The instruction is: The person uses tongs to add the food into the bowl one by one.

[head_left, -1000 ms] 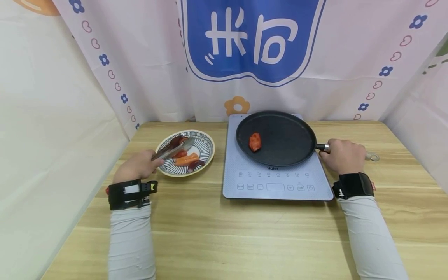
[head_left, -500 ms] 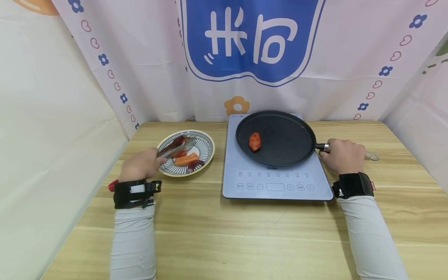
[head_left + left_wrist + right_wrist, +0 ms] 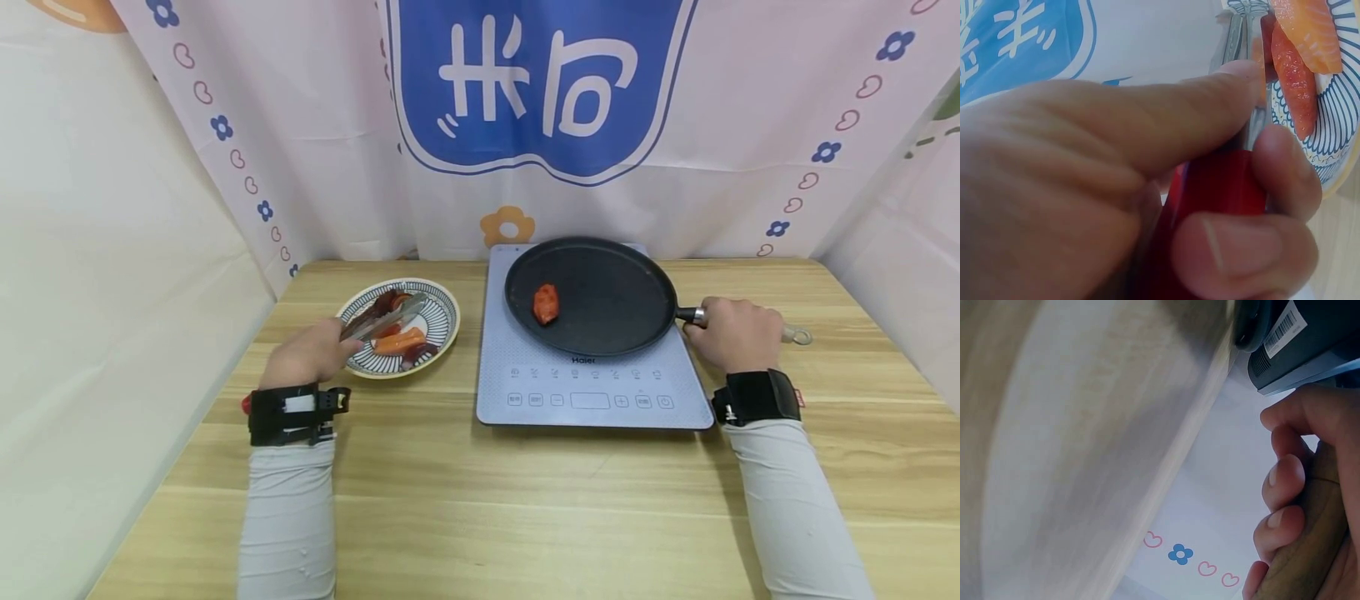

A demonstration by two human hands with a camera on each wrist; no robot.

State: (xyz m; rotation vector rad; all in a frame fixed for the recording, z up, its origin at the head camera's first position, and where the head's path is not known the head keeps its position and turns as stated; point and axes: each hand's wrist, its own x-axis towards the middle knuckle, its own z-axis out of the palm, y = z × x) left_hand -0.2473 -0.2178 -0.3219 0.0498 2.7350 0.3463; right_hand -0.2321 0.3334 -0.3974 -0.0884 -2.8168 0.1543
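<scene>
My left hand [image 3: 303, 357] grips metal tongs [image 3: 393, 320] by their red handle [image 3: 1213, 187], thumb along the top in the left wrist view. The tong tips reach over a patterned plate [image 3: 454, 327] among pieces of food: an orange salmon-like piece [image 3: 400, 342], a red piece [image 3: 1297, 87] and dark reddish pieces [image 3: 375, 308]. My right hand [image 3: 737, 335] holds the wooden handle [image 3: 1310, 525] of a flat black pan [image 3: 607, 300], fingers wrapped round it. One red, meat-like piece [image 3: 546, 304] lies at the pan's left side.
Under the pan is a pale induction cooker [image 3: 495, 375] with a touch panel along its front. Both stand on a wood-grain table [image 3: 480, 508]. A white printed curtain [image 3: 315, 167] hangs behind the table, and pale fabric walls flank it.
My left hand has shifted a little to the right, bringing the tongs slightly farther over the plate. My right hand, the pan and the red piece in it have stayed put.
</scene>
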